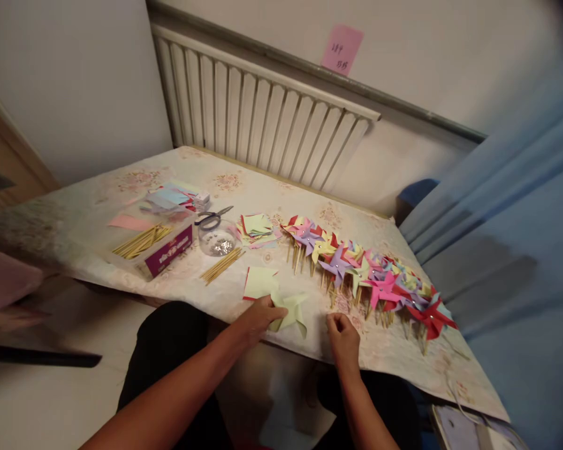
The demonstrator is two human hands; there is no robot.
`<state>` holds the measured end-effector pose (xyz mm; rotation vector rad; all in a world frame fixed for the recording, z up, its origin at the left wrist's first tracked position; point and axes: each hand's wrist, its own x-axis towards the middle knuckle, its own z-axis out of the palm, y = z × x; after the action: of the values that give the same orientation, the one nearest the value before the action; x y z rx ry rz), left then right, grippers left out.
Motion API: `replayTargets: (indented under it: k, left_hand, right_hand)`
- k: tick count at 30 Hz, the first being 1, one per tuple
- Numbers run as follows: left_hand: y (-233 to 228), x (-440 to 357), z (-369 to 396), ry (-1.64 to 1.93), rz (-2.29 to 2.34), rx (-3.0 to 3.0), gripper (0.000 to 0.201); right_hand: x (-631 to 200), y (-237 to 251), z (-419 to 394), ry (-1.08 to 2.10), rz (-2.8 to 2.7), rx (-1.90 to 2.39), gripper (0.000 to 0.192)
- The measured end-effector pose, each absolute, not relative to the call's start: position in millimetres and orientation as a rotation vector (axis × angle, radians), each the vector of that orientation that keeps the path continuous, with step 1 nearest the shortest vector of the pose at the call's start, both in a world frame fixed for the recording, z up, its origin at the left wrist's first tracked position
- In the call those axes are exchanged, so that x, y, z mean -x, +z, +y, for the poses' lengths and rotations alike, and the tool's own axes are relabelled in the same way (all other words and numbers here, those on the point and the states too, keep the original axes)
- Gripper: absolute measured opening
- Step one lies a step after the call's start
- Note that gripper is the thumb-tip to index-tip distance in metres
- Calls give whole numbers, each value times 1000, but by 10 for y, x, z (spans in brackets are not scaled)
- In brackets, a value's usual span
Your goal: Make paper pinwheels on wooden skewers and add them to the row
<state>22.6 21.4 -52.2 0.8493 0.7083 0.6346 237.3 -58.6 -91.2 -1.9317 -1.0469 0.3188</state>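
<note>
Green pinwheel pinched by left hand at worktop's near edge; right hand just right, fingers pressed together, contents unclear.

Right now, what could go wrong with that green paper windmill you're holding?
The left hand pinches the folded green paper at the table edge, so it might slip off or spring open. The right hand is pinched shut right beside it; whatever tiny part it may hold could easily drop. Reaching out may bump the row of finished pinwheels.
</note>
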Motion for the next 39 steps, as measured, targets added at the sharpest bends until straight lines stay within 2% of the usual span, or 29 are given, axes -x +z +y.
replayTargets:
  k: [3, 9, 16, 34, 39]
  left_hand:
    - [-524, -246, 478, 642, 637, -853, 25]
    - [-577, -321, 1003, 599, 555, -887, 28]
    - [-685, -350, 1319, 581, 550, -876, 25]
    - [-744, -222, 1449, 592, 473, -796, 16]
    - [-714, -210, 1460, 607, 475, -767, 22]
  right_hand:
    - [-2421, -1081, -457, 93, -1252, 1983, 31]
    - [-2408, -1320, -408, -90, -1361, 2053, 34]
    - [-2403, -1362, -407, -195, -1401, 2074, 35]
    - [-2372, -1379, -391, -299, -1480, 2151, 35]
    - [-2365, -1378, -397, -320, -1478, 2172, 37]
